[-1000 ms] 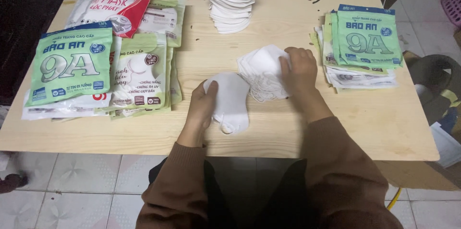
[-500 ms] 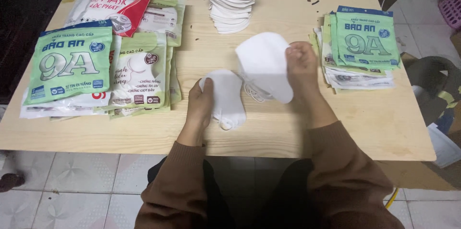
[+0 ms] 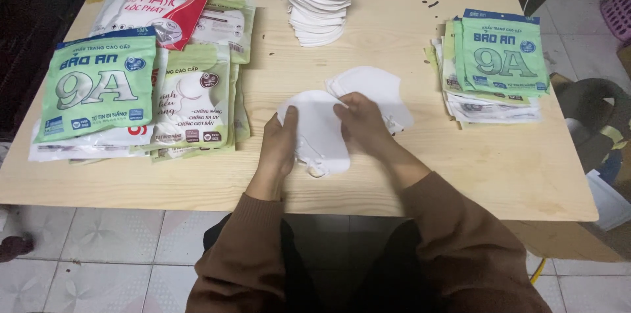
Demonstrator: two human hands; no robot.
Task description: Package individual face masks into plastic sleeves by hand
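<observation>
Near the surface's front edge | left hand (image 3: 281, 145) and right hand (image 3: 358, 119) pinch one white mask (image 3: 315, 130) between them (long axis running away) | second mask (image 3: 374, 86) just beyond right hand

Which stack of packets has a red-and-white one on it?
The left stack of packets, at its far end; the right stack of packets shows only green and white.

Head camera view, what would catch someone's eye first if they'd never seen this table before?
Probably the two hands at the table's near middle: the left hand and right hand both rest on a white folded face mask, with a second mask just behind. Next, the tall stack of white masks at the far edge, and green packets piled left and right.
</observation>
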